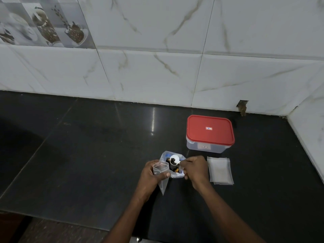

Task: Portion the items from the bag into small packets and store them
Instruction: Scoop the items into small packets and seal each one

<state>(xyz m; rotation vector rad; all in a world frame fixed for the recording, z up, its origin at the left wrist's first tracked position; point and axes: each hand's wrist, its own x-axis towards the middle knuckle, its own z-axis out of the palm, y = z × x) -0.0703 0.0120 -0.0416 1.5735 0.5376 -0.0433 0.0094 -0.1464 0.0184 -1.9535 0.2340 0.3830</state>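
Black counter (87,155) fills the lower frame; right of centre sits a red-lidded tub (210,134). Below it, the open bag (172,165) holds dark pieces. Left hand (152,174) pinches a clear packet (161,174); right hand (194,167) grips a white scoop (174,159) over the bag.

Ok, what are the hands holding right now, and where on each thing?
The left hand pinches a small clear packet near its open top. The right hand holds a white spoon by its handle, the bowl over the open bag.
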